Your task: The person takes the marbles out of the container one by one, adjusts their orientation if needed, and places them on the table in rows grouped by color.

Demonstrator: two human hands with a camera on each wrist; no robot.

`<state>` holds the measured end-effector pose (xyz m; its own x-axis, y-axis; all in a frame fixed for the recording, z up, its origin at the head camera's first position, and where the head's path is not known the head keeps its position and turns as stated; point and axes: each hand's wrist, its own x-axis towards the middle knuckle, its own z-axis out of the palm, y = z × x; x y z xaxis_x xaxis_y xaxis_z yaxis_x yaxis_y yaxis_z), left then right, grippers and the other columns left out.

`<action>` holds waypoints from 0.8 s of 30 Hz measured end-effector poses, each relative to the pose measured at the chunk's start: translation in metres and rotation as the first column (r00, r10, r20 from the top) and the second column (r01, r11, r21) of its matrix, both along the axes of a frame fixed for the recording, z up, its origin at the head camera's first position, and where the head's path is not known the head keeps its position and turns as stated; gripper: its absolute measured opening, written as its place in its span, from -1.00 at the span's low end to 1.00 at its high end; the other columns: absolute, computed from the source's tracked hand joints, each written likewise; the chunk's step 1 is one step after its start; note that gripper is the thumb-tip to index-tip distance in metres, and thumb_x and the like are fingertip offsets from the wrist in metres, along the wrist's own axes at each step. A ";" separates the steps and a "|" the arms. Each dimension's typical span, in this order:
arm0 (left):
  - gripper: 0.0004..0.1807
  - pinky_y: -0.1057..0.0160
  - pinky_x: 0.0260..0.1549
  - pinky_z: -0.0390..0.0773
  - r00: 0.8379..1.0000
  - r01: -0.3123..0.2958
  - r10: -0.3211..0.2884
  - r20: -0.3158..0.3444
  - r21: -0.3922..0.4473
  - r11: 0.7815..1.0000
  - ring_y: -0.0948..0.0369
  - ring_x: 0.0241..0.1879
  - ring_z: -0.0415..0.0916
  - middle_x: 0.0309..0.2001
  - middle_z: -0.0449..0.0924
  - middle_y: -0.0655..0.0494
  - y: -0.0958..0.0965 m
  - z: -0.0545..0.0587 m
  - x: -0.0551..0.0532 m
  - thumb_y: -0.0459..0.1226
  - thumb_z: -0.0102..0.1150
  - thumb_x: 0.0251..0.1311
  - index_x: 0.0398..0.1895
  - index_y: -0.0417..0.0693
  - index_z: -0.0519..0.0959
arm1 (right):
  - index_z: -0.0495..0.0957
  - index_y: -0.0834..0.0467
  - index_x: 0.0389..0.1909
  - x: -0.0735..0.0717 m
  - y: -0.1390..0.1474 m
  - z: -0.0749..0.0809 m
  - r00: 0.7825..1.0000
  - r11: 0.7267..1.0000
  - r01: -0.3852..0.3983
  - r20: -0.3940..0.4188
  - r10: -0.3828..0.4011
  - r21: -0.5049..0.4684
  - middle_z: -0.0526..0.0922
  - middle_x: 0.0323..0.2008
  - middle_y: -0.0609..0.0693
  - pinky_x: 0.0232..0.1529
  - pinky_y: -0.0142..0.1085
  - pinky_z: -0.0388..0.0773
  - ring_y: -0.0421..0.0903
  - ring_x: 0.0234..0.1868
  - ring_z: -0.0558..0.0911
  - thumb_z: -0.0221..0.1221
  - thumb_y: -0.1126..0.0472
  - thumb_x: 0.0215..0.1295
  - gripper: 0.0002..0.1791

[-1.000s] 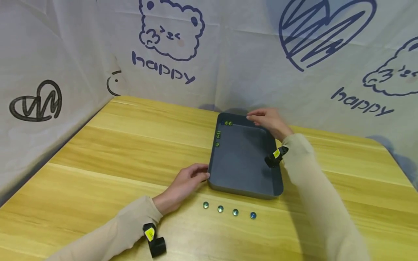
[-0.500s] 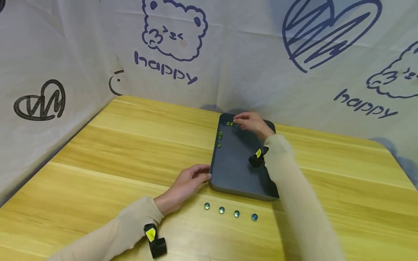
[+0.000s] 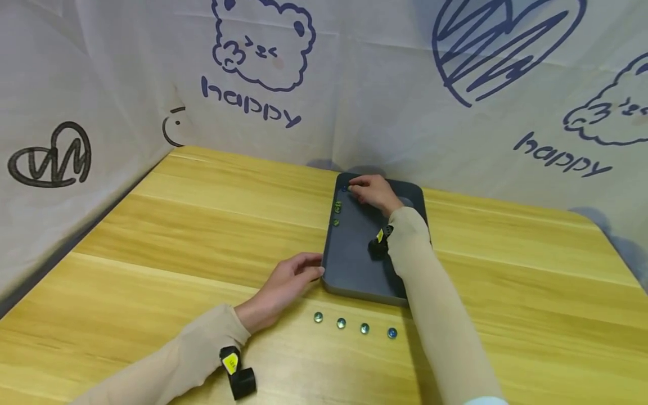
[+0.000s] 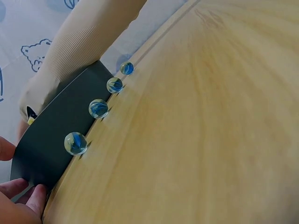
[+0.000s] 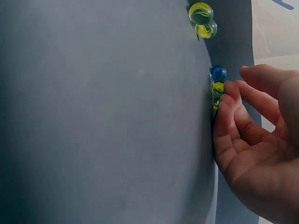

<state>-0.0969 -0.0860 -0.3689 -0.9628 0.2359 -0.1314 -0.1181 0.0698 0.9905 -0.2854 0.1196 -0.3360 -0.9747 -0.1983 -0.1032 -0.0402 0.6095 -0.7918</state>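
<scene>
A grey tray (image 3: 354, 270) lies on the table. My left hand (image 3: 283, 287) rests its fingers against the tray's outer left wall; a few fingertips touch that wall in the left wrist view. My right hand (image 3: 374, 192) reaches into the far left corner. There, in the right wrist view, a blue marble (image 5: 218, 73) sits beside a yellow-green marble (image 5: 218, 87) and another partly covered one. Bent right fingertips are at these yellow-green marbles; whether they pinch one is hidden. More yellow-green marbles (image 3: 337, 208) lie along the tray's left wall.
Several clear marbles with blue swirls (image 4: 98, 108) stand in a spaced row on the wooden table (image 3: 177, 264), along the tray's near side. A white cloth wall (image 3: 374, 101) with drawings rises right behind the tray.
My right hand has moved left along the tray's back wall to the marbles in the far left corner. The left hand stays at the tray's side.
</scene>
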 end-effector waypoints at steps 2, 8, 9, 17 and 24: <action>-0.56 0.07 0.15 0.41 1.000 -0.002 0.002 0.002 -0.002 1.000 0.09 0.12 0.42 0.14 0.51 -0.07 -0.001 0.000 0.000 -0.28 0.08 0.32 0.23 -0.28 0.44 | 0.47 0.26 0.23 -0.001 -0.002 0.000 1.000 1.000 -0.005 -0.001 0.005 0.018 0.60 -0.07 0.21 -0.08 -0.19 0.54 0.03 -0.13 0.57 0.04 0.20 0.45 -0.59; -0.55 0.08 0.14 0.42 1.000 0.001 -0.001 0.000 -0.003 1.000 0.10 0.10 0.44 0.13 0.51 -0.07 -0.001 0.001 0.000 -0.28 0.09 0.32 0.23 -0.29 0.44 | 0.51 0.27 0.19 -0.002 -0.007 0.001 1.000 0.997 -0.006 -0.014 0.007 0.071 0.60 -0.12 0.20 -0.13 -0.20 0.53 0.03 -0.17 0.56 0.02 0.19 0.46 -0.62; -0.55 0.08 0.14 0.42 1.000 0.002 -0.002 -0.001 -0.002 1.000 0.10 0.10 0.44 0.13 0.51 -0.07 -0.002 0.001 0.000 -0.28 0.09 0.32 0.23 -0.29 0.44 | 0.52 0.27 0.18 -0.002 -0.007 0.001 1.000 0.997 -0.005 -0.015 0.006 0.074 0.60 -0.12 0.20 -0.14 -0.20 0.53 0.02 -0.17 0.56 0.01 0.19 0.47 -0.62; -0.55 0.08 0.14 0.42 1.000 0.008 -0.009 -0.002 -0.019 1.000 0.10 0.09 0.44 0.13 0.51 -0.06 -0.002 0.002 -0.001 -0.26 0.09 0.32 0.23 -0.26 0.45 | 0.54 0.28 0.15 -0.003 -0.011 0.004 0.998 0.991 -0.024 -0.049 0.030 0.131 0.59 0.00 0.22 -0.15 -0.19 0.53 0.05 -0.15 0.57 0.05 0.22 0.43 -0.64; -0.55 0.09 0.12 0.44 1.000 -0.001 0.001 0.004 -0.037 0.999 0.11 0.08 0.44 0.13 0.51 -0.06 -0.002 0.002 0.000 -0.26 0.09 0.32 0.23 -0.26 0.45 | 0.58 0.27 0.10 -0.004 -0.017 0.001 0.995 0.980 -0.030 -0.090 0.048 0.197 0.56 0.07 0.20 -0.07 -0.14 0.52 0.08 -0.08 0.58 0.14 0.21 0.37 -0.65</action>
